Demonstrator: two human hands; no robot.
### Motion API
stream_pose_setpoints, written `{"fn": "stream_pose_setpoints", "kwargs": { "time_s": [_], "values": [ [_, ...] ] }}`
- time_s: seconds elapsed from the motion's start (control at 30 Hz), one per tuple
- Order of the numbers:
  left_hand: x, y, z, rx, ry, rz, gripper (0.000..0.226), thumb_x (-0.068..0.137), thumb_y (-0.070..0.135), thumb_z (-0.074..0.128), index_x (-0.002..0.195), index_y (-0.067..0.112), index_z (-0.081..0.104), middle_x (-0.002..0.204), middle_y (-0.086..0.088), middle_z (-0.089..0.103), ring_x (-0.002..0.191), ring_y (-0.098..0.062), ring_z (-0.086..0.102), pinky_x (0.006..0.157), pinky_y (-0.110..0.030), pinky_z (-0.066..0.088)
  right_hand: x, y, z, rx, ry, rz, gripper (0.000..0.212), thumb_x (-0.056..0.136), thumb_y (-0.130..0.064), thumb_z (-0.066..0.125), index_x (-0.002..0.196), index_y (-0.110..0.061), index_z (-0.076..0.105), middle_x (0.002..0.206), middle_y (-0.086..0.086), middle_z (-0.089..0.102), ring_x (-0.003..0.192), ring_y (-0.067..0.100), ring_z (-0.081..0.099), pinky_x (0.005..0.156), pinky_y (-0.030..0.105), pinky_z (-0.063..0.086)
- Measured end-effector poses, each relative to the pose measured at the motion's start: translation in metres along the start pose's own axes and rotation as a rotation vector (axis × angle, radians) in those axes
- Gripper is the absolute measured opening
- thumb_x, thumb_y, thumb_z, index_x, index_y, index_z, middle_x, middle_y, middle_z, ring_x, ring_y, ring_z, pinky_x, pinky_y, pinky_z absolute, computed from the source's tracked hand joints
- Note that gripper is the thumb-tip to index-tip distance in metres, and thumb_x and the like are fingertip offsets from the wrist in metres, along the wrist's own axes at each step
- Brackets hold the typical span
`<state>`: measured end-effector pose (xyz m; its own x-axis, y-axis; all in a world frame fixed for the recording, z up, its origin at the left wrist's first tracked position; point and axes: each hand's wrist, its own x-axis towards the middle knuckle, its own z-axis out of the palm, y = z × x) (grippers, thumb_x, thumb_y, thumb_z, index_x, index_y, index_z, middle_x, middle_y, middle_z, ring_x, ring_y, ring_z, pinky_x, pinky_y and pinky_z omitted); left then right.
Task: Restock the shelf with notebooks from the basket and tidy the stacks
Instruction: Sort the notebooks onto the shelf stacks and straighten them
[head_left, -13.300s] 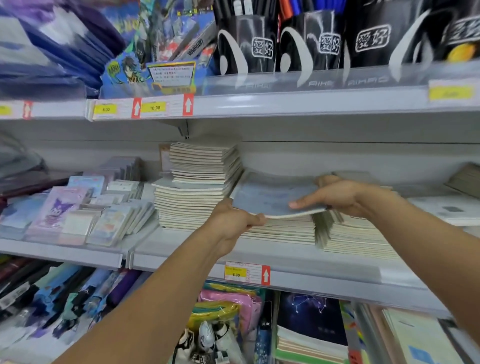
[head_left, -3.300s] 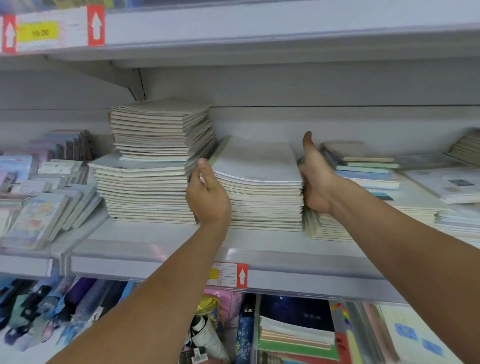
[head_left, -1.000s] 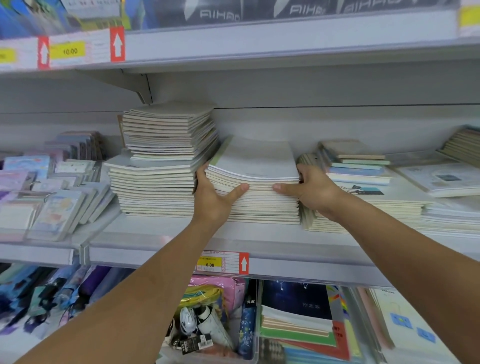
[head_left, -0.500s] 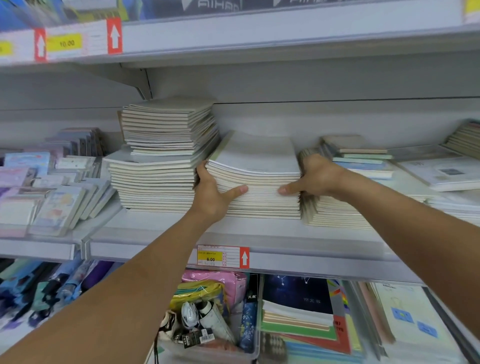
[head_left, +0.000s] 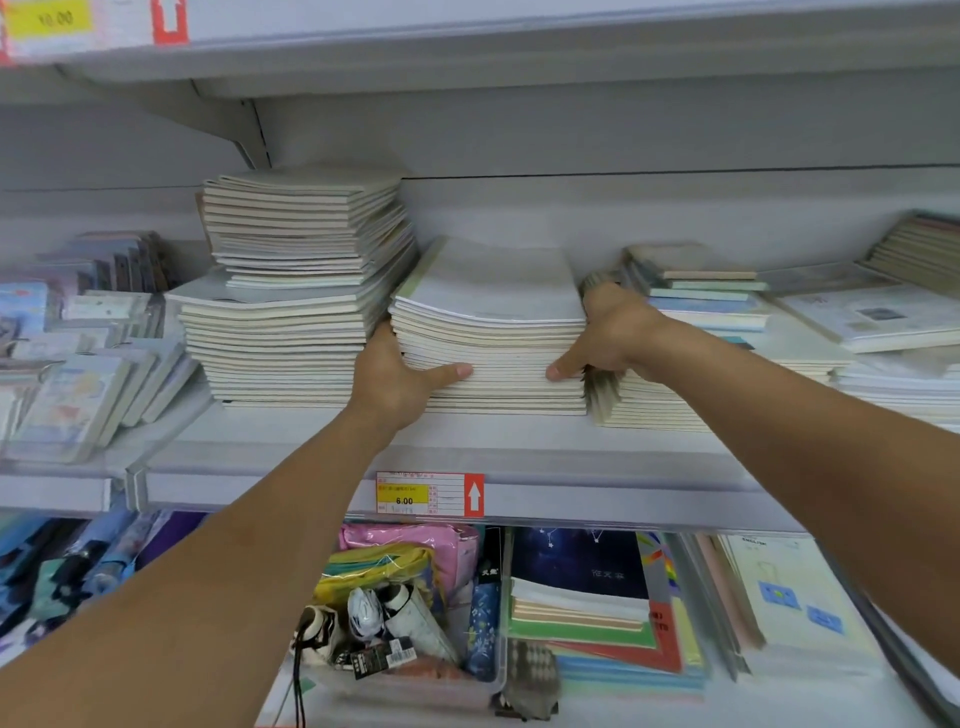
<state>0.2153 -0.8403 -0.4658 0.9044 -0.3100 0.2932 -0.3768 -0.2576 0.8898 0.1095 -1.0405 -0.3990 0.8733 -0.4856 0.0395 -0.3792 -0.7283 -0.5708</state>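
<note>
Flat, pale paper notebook stack on the shelf, clasped as before between left hand and right hand; thumbs pressed on front, fingers hidden.

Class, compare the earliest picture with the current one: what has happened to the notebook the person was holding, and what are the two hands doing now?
The notebook held over the shelf has been laid down; the middle stack is now taller. The left hand and right hand have moved to the stack's two sides, thumbs across its front edge, squaring it. The tall stack on the left and the price tag are unchanged.
</note>
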Motion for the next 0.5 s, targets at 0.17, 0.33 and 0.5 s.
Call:
{"fn": "stream_pose_setpoints", "kwargs": {
  "time_s": [0.17, 0.33, 0.5],
  "values": [
    [0.000, -0.003, 0.001, 0.001, 0.017, 0.013, 0.070, 0.065, 0.029, 0.090, 0.126, 0.021, 0.057, 0.116, 0.009, 0.067, 0.105, -0.012, 0.063, 0.092, -0.027, 0.050, 0.012, 0.011, 0.002, 0.123, 0.013, 0.001, 0.066, 0.043, -0.020, 0.100, 0.099, -0.009, 0.068, 0.101, 0.008, 0.071, 0.095, 0.029, 0.068, 0.087, 0.043, 0.058],
    [0.001, -0.002, 0.003, 0.015, -0.008, 0.021, 0.066, 0.070, 0.027, 0.087, 0.127, 0.021, 0.056, 0.118, 0.009, 0.065, 0.105, -0.010, 0.059, 0.089, -0.022, 0.044, 0.014, 0.016, 0.004, 0.227, 0.042, 0.009, 0.063, 0.039, -0.014, 0.101, 0.095, -0.008, 0.071, 0.096, 0.007, 0.074, 0.090, 0.029, 0.070, 0.086, 0.043, 0.059],
    [0.002, -0.001, -0.002, 0.025, -0.076, -0.029, 0.068, 0.072, 0.028, 0.086, 0.131, 0.021, 0.053, 0.122, 0.008, 0.065, 0.112, -0.013, 0.060, 0.099, -0.030, 0.046, -0.003, 0.007, 0.003, -0.011, 0.016, -0.039, 0.060, 0.049, -0.021, 0.099, 0.098, -0.005, 0.066, 0.099, 0.008, 0.069, 0.094, 0.027, 0.065, 0.085, 0.037, 0.057]
  ]
}}
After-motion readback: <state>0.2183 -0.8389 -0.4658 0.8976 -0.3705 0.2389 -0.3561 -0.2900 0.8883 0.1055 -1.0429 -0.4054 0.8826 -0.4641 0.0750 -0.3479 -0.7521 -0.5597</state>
